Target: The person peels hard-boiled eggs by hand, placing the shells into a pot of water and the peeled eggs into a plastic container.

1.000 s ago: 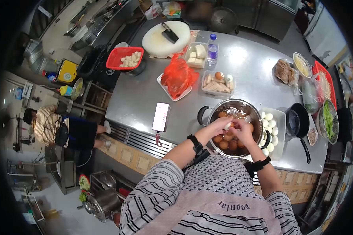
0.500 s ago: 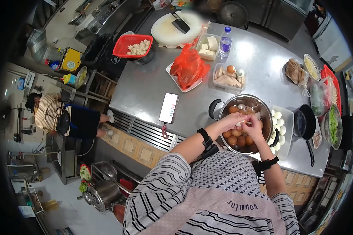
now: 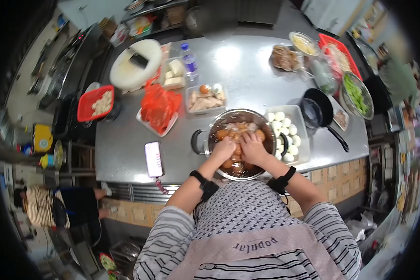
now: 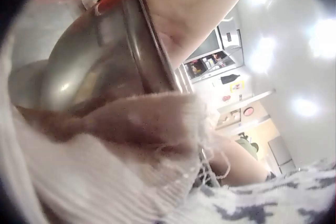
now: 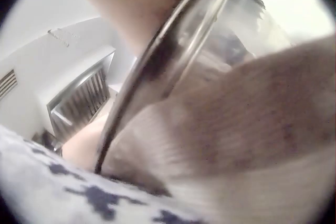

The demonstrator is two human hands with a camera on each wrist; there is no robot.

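A steel pot point(image 3: 241, 112) with black handles stands at the table's near edge, holding brown eggs point(image 3: 260, 135) in water. Both hands reach down into it. My left hand point(image 3: 224, 148) is at the pot's left side, its fingertips hidden among the eggs. Beside it, my right hand point(image 3: 254, 148) has its fingers spread over the eggs; what lies under them is hidden. Several peeled white eggs point(image 3: 288, 140) sit in a clear tray point(image 3: 303, 123) right of the pot. Both wrist views show mainly cloth and the pot's outer wall point(image 4: 94, 50), with the hands hidden.
Behind the pot is a tub of pale pieces point(image 3: 205, 101) topped with two eggs. A red bag point(image 3: 159, 109), a phone point(image 3: 153, 159) and a bottle point(image 3: 188, 61) stand leftward. A black frying pan point(image 3: 316, 108) is rightward. Another person point(image 3: 44, 205) stands at far left.
The hands held a whitish egg together above the pot; now they have dropped lower and apart, into it, and that egg is out of sight. The head view has turned, shifting the table leftward.
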